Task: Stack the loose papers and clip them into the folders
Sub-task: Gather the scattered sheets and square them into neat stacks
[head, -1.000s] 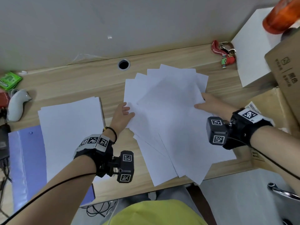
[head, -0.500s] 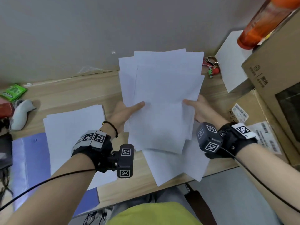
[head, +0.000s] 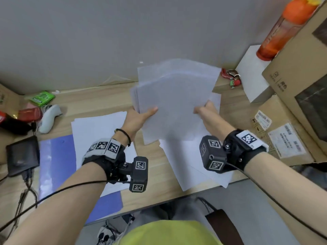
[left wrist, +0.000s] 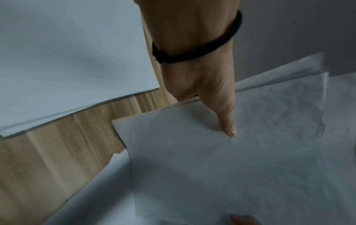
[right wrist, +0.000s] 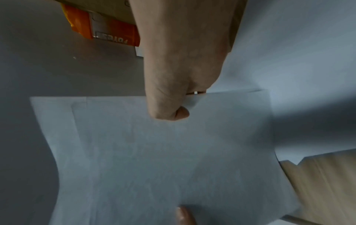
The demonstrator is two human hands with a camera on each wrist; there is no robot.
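Note:
A bundle of white sheets (head: pixel 174 101) stands lifted above the wooden desk (head: pixel 99 101), unevenly aligned. My left hand (head: pixel 139 117) pinches its left edge, thumb on the front face; the left wrist view shows that thumb (left wrist: pixel 225 118) pressed on the top sheet (left wrist: pixel 240 167). My right hand (head: pixel 207 112) grips the right edge, its thumb (right wrist: pixel 169 109) curled over the sheets (right wrist: pixel 163 159). More loose sheets (head: pixel 194 167) lie on the desk under the bundle. At the left a neat paper stack (head: pixel 99 135) rests on an open blue folder (head: pixel 53 165).
Cardboard boxes (head: pixel 292 103) and an orange bottle (head: pixel 283 29) crowd the right side. A red keyring (head: pixel 231 78) lies by a white box (head: pixel 253 76). At the far left sit a white controller (head: pixel 48 119), a green packet (head: pixel 41 98) and a black device (head: pixel 22 154).
Both hands gathered the fanned sheets off the desk and raised them upright as one bundle, then drew closer together. Some sheets stayed on the desk.

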